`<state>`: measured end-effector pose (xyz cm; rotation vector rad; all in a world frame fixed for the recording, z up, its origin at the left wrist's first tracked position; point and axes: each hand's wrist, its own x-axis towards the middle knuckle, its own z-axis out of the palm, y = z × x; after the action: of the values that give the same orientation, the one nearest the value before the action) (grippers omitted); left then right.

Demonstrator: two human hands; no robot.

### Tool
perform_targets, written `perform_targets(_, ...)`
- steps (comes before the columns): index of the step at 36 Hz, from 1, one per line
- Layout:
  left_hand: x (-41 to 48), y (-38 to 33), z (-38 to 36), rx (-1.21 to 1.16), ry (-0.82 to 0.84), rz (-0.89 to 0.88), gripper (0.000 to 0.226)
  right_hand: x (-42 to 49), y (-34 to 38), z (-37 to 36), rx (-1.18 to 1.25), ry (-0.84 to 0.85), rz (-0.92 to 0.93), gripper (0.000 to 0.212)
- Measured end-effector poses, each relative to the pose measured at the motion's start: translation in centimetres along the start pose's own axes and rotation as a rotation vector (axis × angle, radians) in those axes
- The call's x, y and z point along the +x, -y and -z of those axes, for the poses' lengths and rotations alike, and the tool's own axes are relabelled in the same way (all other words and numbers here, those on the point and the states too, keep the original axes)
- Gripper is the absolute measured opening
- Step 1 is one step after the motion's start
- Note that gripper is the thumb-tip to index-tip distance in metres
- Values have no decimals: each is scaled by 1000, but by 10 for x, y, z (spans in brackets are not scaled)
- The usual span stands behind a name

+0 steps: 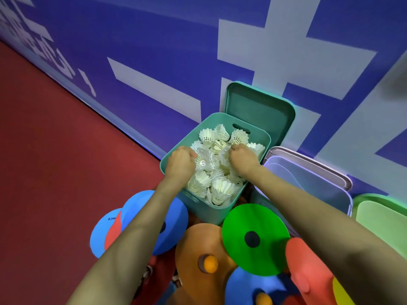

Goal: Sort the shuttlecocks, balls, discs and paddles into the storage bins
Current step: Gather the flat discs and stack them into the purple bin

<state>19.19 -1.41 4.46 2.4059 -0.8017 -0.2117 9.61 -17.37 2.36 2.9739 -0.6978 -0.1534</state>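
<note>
A teal bin (217,213) stands against the wall, heaped with several white feather shuttlecocks (220,188). Both my hands are inside it, backs up. My left hand (180,165) is at the bin's left side, its fingers curled down onto a shuttlecock whose cork shows beside the thumb. My right hand (243,160) is near the far right corner with its fingers curled into the feathers there. In front of the bin lie flat discs: blue (174,219), green (255,238), orange (193,245) and red (308,269). An orange ball (210,264) sits on the orange disc.
The teal lid (259,108) leans on the blue-and-white wall behind the bin. A lilac bin (312,183) and a light green bin (381,219) stand to the right. Another orange ball (263,299) rests on a blue disc (248,282). Red floor (55,150) stretches left.
</note>
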Motion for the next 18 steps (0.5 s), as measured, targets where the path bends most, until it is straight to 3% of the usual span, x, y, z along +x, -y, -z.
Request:
perform_targets(7,4,4,8,14,29,1,34,-2,2,-3,88,201,-2,45)
perform_targets(14,7,0,13,-26,206,-62,30,-14,-5,1,358,44,-43,37)
perform_targets(18,4,-8,7,181,303,-181,35,-23,-6,-1,384,20,-37,35)
